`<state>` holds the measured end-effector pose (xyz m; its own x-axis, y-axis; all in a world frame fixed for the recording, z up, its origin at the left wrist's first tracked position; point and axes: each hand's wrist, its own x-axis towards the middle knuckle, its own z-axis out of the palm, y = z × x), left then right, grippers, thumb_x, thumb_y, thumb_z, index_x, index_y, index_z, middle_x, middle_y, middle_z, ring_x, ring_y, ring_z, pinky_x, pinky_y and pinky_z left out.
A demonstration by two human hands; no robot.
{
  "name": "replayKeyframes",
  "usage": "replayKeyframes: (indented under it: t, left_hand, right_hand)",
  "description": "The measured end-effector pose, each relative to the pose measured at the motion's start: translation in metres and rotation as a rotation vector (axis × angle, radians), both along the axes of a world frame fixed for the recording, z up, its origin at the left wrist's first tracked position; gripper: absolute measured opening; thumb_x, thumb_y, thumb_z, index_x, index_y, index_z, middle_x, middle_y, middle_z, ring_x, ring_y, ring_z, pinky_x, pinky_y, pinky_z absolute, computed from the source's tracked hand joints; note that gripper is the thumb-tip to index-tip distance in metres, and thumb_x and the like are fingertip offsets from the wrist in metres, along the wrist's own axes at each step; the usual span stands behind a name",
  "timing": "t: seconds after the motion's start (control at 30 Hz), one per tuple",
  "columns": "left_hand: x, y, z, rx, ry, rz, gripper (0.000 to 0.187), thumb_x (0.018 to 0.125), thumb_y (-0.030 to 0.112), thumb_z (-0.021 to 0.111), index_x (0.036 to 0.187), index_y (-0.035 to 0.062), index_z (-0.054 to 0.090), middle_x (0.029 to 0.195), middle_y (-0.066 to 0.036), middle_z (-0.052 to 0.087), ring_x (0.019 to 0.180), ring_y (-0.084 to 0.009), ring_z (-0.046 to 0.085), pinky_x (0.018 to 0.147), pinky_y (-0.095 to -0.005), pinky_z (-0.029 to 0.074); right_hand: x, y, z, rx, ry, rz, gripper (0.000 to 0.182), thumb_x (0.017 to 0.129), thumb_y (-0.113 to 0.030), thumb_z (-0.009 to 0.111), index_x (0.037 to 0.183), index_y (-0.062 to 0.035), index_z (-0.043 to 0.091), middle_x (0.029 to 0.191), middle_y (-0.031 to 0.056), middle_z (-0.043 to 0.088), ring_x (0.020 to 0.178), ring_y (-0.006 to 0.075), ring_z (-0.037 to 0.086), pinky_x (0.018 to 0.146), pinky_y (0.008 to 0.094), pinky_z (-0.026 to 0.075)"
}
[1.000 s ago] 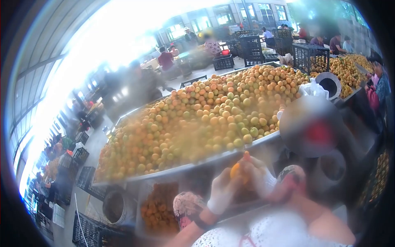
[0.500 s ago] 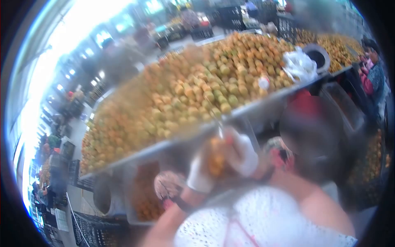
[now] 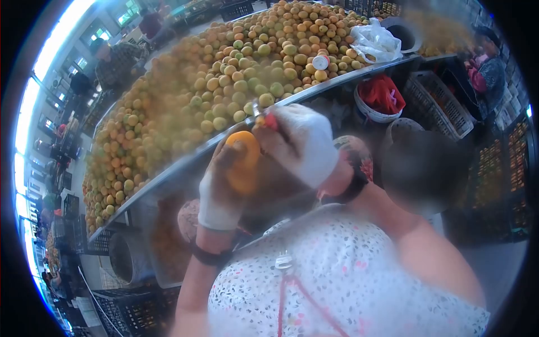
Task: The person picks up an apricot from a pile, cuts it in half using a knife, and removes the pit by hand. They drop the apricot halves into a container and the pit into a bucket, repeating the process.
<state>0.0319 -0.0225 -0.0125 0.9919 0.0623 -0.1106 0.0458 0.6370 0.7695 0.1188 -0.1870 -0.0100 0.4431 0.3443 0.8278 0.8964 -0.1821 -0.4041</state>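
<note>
Fingers of my white-gloved left hand [image 3: 220, 188] are wrapped round a smooth, bright orange fruit [image 3: 242, 160], its lower part hazy. Close to its right side, my right hand [image 3: 303, 143], also gloved in white, grips a small red-handled tool [image 3: 270, 121] with a metal end pointing up and away. Its exact kind is not clear. The tool and the fruit appear apart. Both hands are in front of the metal rim of a long table, which is heaped with round orange and greenish fruit [image 3: 236, 84]. A smudge blurs part of the heap.
On the heap lie a white plastic bag [image 3: 375, 42] and a small white-and-red round object [image 3: 320, 62]. Under the rim are a white bucket with red plastic [image 3: 382, 96], a pale crate [image 3: 438, 104] and a grey bucket [image 3: 126, 258]. Other people [image 3: 488, 73] work around the table.
The view has tilted and sharpened, so the heap appears higher. My hands have moved apart a little, leaving the fruit in the left and the tool in the right more visible.
</note>
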Motion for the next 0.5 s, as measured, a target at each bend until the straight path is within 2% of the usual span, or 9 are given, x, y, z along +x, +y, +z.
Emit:
replayKeyframes:
  t: [0.07,0.1,0.13,0.2,0.23,0.27,0.33,0.47,0.5]
  left_hand:
    - [0.0,0.0,0.004,-0.004,-0.029,-0.009,0.049,0.093,0.017,0.06,0.138,0.0,0.049,0.116,-0.01,0.059,0.102,-0.0194,0.06,0.09,-0.0305,0.051]
    - [0.0,0.0,0.005,-0.008,-0.055,-0.019,0.051,0.092,0.018,0.061,0.139,0.0005,0.048,0.116,-0.01,0.059,0.102,-0.0205,0.06,0.089,-0.0317,0.051]
    - [0.001,0.001,0.003,-0.008,-0.056,-0.018,0.051,0.092,0.018,0.061,0.139,0.0005,0.048,0.116,-0.01,0.059,0.102,-0.0205,0.06,0.089,-0.0317,0.051]
    - [0.004,0.002,-0.003,0.154,-0.095,-0.002,0.056,0.093,0.031,0.061,0.14,0.005,0.045,0.09,-0.014,0.064,0.08,-0.0265,0.064,0.069,-0.0361,0.051]
    - [0.004,0.001,-0.003,0.153,-0.094,-0.004,0.056,0.093,0.031,0.061,0.14,0.005,0.045,0.09,-0.014,0.064,0.08,-0.0265,0.064,0.069,-0.0361,0.051]
    - [0.004,0.0,-0.001,0.158,-0.086,-0.001,0.057,0.093,0.03,0.061,0.142,0.0056,0.043,0.093,-0.014,0.064,0.079,-0.0259,0.064,0.069,-0.0358,0.051]
    - [0.005,-0.004,0.002,0.163,-0.08,0.002,0.059,0.093,0.029,0.061,0.143,0.0062,0.042,0.095,-0.014,0.063,0.079,-0.0253,0.063,0.068,-0.0355,0.051]
    - [0.008,-0.001,-0.001,0.204,-0.116,0.017,0.062,0.091,0.026,0.064,0.145,0.0066,0.04,0.104,-0.011,0.061,0.08,-0.0222,0.063,0.067,-0.0338,0.052]
    - [0.008,0.0,-0.003,0.194,-0.138,0.008,0.063,0.091,0.025,0.064,0.145,0.0063,0.04,0.106,-0.01,0.061,0.08,-0.021,0.063,0.067,-0.0331,0.052]
  right_hand:
    - [0.0,-0.005,0.0,0.145,0.216,-0.009,0.009,0.091,-0.015,0.067,0.089,-0.0059,0.064,0.075,0.0147,0.063,0.066,0.0283,0.065,0.058,0.0336,0.05]
    - [-0.007,-0.009,0.01,0.199,0.386,0.028,0.006,0.092,-0.008,0.065,0.094,-0.003,0.064,0.08,0.011,0.067,0.069,0.0195,0.068,0.061,0.0292,0.052]
    - [-0.011,-0.009,0.018,0.198,0.384,0.028,0.006,0.092,-0.008,0.065,0.094,-0.003,0.064,0.08,0.011,0.067,0.069,0.0195,0.068,0.061,0.0292,0.052]
    - [-0.017,-0.01,0.028,0.569,0.791,0.359,0.007,0.093,-0.006,0.065,0.097,-0.0006,0.065,0.084,0.0057,0.069,0.072,0.0122,0.067,0.06,0.0257,0.052]
    - [-0.019,-0.008,0.031,0.741,0.837,0.557,0.01,0.094,-0.008,0.065,0.1,0.0005,0.064,0.085,0.0018,0.067,0.071,0.007,0.063,0.056,0.021,0.05]
    - [-0.02,-0.005,0.031,0.742,0.836,0.556,0.01,0.094,-0.008,0.065,0.1,0.0005,0.064,0.085,0.0018,0.067,0.071,0.007,0.063,0.056,0.021,0.05]
    - [-0.023,-0.002,0.031,0.546,0.843,0.364,0.022,0.1,-0.018,0.057,0.111,0.0006,0.061,0.086,0.009,0.068,0.057,0.0061,0.055,0.046,0.0184,0.038]
    - [-0.018,0.004,0.019,0.56,0.881,0.422,0.018,0.1,-0.017,0.057,0.104,-0.0002,0.062,0.086,0.0089,0.069,0.056,0.0061,0.055,0.046,0.0186,0.039]
    - [-0.017,0.001,0.023,0.573,0.994,0.473,0.015,0.097,-0.014,0.061,0.102,-0.0002,0.063,0.082,0.0063,0.068,0.055,0.006,0.056,0.046,0.019,0.041]
